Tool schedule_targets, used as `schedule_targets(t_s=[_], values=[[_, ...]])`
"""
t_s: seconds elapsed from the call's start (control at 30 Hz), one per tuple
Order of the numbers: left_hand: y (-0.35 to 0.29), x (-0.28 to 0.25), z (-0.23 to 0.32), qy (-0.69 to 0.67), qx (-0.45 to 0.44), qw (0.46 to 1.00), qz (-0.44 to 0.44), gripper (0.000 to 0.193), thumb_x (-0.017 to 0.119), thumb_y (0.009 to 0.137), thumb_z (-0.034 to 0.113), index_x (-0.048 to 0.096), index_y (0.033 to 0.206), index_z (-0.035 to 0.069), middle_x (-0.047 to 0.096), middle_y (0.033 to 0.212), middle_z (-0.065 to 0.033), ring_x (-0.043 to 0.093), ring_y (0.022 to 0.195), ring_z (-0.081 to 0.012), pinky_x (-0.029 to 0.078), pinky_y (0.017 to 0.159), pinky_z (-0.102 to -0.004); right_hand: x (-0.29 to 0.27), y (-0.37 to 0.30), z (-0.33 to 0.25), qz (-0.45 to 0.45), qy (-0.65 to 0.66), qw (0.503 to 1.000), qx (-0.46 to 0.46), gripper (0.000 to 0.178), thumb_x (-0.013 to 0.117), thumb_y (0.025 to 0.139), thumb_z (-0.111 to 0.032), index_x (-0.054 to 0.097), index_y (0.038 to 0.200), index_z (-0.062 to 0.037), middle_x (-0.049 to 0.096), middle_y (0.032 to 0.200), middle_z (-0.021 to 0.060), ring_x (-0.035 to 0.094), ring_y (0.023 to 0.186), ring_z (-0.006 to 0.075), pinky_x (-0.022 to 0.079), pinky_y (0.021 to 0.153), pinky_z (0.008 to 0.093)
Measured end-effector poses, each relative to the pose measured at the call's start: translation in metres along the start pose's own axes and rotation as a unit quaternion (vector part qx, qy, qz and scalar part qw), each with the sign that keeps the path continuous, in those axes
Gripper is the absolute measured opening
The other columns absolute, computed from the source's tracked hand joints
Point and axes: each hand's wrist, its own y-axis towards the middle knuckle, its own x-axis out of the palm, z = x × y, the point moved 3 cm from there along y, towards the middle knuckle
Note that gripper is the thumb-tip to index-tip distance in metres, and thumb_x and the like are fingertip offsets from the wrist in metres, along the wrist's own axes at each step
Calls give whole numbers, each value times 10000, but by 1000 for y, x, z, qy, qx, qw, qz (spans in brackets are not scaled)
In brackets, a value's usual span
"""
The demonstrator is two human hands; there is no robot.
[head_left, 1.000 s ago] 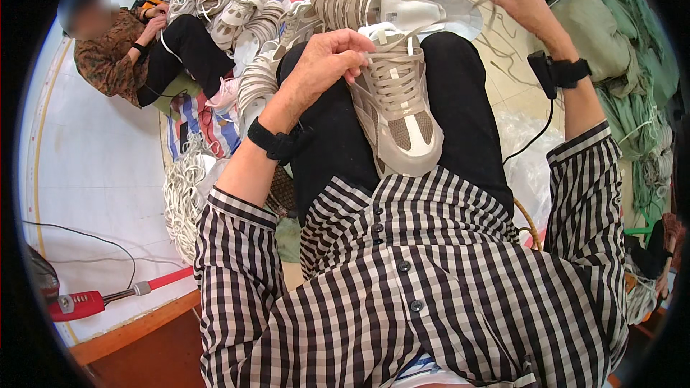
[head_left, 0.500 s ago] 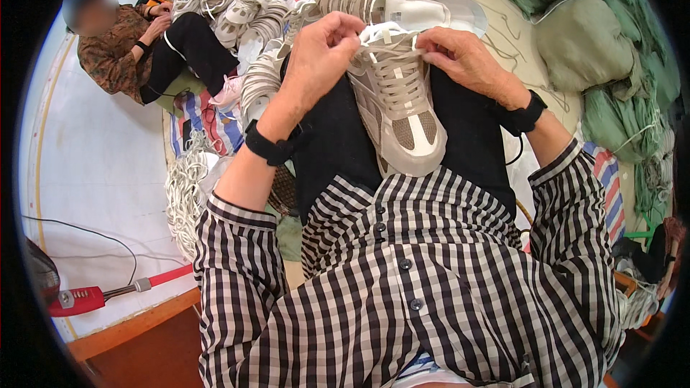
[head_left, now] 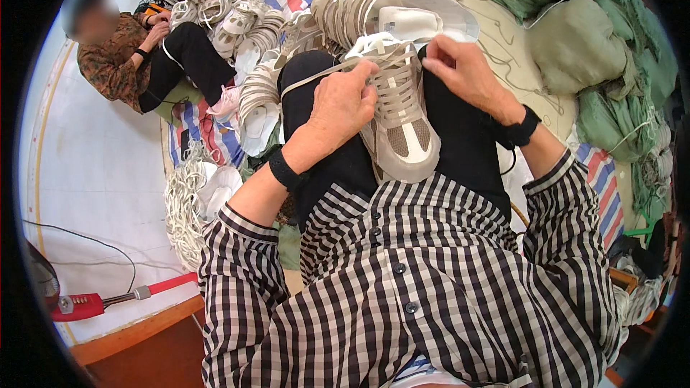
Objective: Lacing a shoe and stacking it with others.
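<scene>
A white surface [head_left: 93,144] spreads out on your left, with an orange-brown edge at the lower left. Green cloth [head_left: 607,111] lies bunched on your right, against a rounded olive bundle [head_left: 575,36]. At the upper left sits a co-worker [head_left: 108,68] in a camouflage top, knees bent, both hands close together over the lap.

You wear a black-and-white checked shirt [head_left: 431,302] and black trousers [head_left: 460,126]. Beyond your knees, a row of nested shoe uppers [head_left: 345,11] lies on its side, and a heap of pale laces [head_left: 185,208] rests to the left of your lap.

Between your thighs is the beige shoe upper [head_left: 399,108], its toe towards your body and its collar pointing away, with flat laces crossing the front.

Your left hand [head_left: 345,104] sits over the left edge of the lacing, fingers bent and fingertips close together; you cannot tell from here whether they pinch a lace. Your right hand [head_left: 467,75] is curled just beside the collar's right edge, thumb and forefinger near each other; whether anything is between them cannot be told. A black wristband [head_left: 284,170] circles your left wrist.

Smallest of all, one tan lace [head_left: 309,82] runs from the upper's top out over your left knee, passing just beyond your left knuckles.
</scene>
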Motion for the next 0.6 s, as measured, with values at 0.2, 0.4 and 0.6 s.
schedule_targets(t_s=[0.2, 0.4, 0.6], values=[[8, 3, -4, 53, 54, 996, 44, 205, 566, 780, 88, 601, 978, 47, 614, 747, -205, 606, 699, -396, 473, 630, -486, 16, -11, -5, -9, -60, 989, -137, 257, 608, 789, -23, 627, 1043, -62, 639, 863, 171, 627, 767, 357, 510, 653, 410], [5, 4, 5, -5, 31, 999, 17, 86, 568, 767, 77, 585, 840, 35, 601, 680, -186, 608, 636, -381, 470, 572, -443, 18, -11, -19, -39, -75, 983, -163, 156, 550, 845, -79, 549, 998, -51, 605, 777, 172, 612, 730, 374, 478, 609, 448], [3, 7, -3, -11, 23, 999, -20, 78, 557, 773, 92, 576, 795, 20, 599, 624, -161, 605, 592, -338, 467, 555, -415, 21, -6, -23, -85, -64, 983, -151, 87, 534, 860, -88, 505, 929, -45, 580, 740, 169, 605, 707, 377, 462, 584, 461]])
